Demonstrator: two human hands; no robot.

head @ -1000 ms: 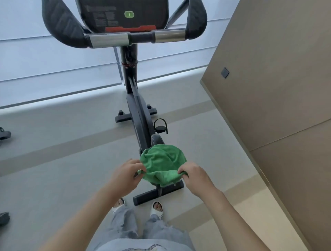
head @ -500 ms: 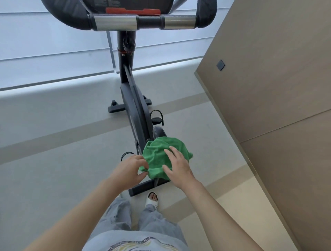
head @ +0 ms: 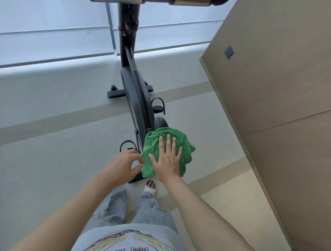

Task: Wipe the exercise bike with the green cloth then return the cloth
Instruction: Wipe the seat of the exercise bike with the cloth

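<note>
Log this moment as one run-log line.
right hand: flat on green cloth | left hand: at cloth edge | cloth: over saddle

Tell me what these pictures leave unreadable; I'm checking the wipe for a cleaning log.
- Saddle: head view, mostly hidden under the green cloth and the flat right hand; only its front tip shows.
- Handlebar: cut off by the top edge; no console shows.
- Left hand: its curled fingers sit at the cloth's edge; whether they pinch it is unclear.
- Rear base: mostly covered by cloth and hands.
- Shirt print: too blurred to read.
</note>
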